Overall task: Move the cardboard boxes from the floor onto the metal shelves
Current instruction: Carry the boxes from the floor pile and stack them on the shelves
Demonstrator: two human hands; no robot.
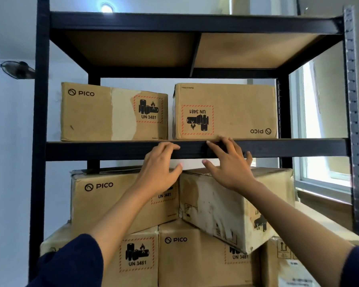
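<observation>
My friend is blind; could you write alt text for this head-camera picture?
Two bare hands, left hand and right hand, reach up to a black shelf edge below two cardboard boxes, one upright, one upside down. More boxes sit stacked beneath, one tilted.

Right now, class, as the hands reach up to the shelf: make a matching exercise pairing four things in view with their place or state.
Things:
1. left-hand upper box
2. right-hand upper box
3. tilted box
4. top shelf

States:
A. leans askew below the beam
B. print upside down
C. holds nothing visible
D. print upright

Pairs: 1-D, 2-B, 3-A, 4-C
</observation>
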